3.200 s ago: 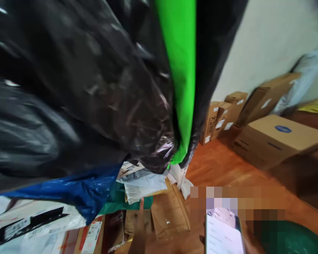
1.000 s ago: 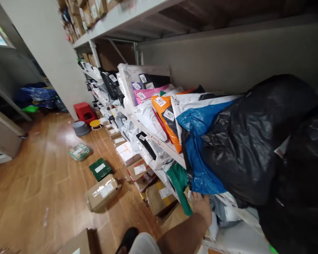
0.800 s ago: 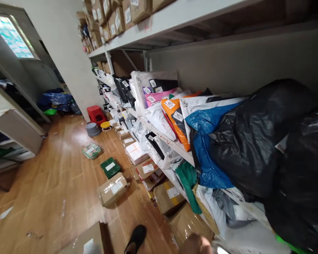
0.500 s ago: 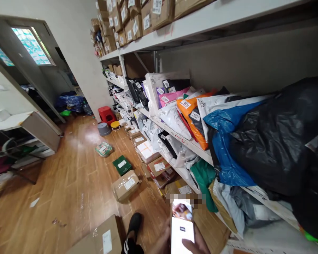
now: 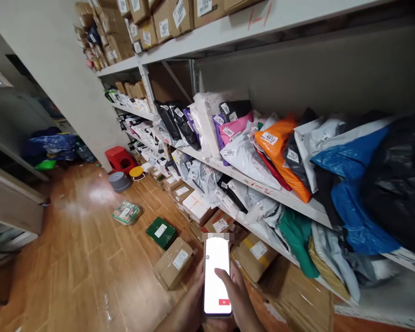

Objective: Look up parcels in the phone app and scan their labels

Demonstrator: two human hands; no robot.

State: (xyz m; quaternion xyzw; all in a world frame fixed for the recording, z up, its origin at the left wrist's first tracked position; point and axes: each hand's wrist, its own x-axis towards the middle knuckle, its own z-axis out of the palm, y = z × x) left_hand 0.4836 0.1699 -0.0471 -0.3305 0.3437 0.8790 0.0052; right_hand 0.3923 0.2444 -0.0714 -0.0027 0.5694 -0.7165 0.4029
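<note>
At the far left, a blue-wrapped bundle [image 5: 55, 144] lies on the floor beyond the wall's edge. Next come a red plastic stool [image 5: 120, 157], a grey round stool [image 5: 120, 182] and a small yellow-topped stool [image 5: 137, 173], grouped close together. Nearer, a floral-patterned parcel [image 5: 126, 213], a green parcel [image 5: 161, 233] and a taped cardboard box [image 5: 173, 266] lie on the wooden floor, each with a white label. At lower centre the left hand [image 5: 195, 283] grips the left edge of a smartphone [image 5: 216, 290] — its fingers are closed around the case, partly hidden. The phone is tilted up above the floor, its screen mostly white with a red button. The right hand [image 5: 238, 287] clasps the opposite edge, thumb lying over the screen; its other fingers are largely out of sight. Rightward, the white shelving [image 5: 224, 34] carries a white mailer [image 5: 247, 161] labelled 4001, an orange mailer [image 5: 280, 147] labelled 4012, and a blue bag [image 5: 358, 203] drooping over the edge beside a bulky black bag [image 5: 403, 170].
</note>
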